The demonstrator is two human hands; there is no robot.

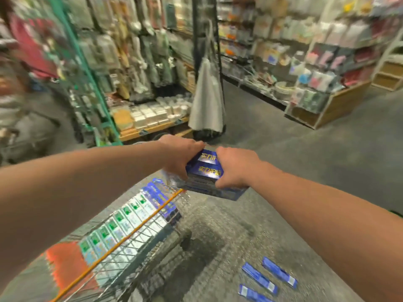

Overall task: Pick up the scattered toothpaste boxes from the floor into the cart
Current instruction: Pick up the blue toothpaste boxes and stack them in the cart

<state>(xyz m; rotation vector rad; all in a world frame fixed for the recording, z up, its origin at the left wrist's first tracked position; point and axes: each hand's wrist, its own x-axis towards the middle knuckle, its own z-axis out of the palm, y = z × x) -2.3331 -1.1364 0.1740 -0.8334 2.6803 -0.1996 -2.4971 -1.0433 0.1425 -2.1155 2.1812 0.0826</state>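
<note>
A stack of blue toothpaste boxes [208, 177] is held in the air between both hands, just beyond the cart's far end. My left hand [177, 156] grips its left side and my right hand [236, 167] grips its right side. Below them stands the wire cart [139, 243] with an orange rim, filled with a row of white-and-green boxes [122, 223] and blue boxes [161, 199] at its far end. Three more blue toothpaste boxes [259, 277] lie on the grey floor at the lower right.
Shelves of packaged goods [130, 62] line the left and back. A dark post with a white hanging bag [207, 94] stands just ahead. A wooden display shelf [322, 88] runs along the right. The image is blurred by motion.
</note>
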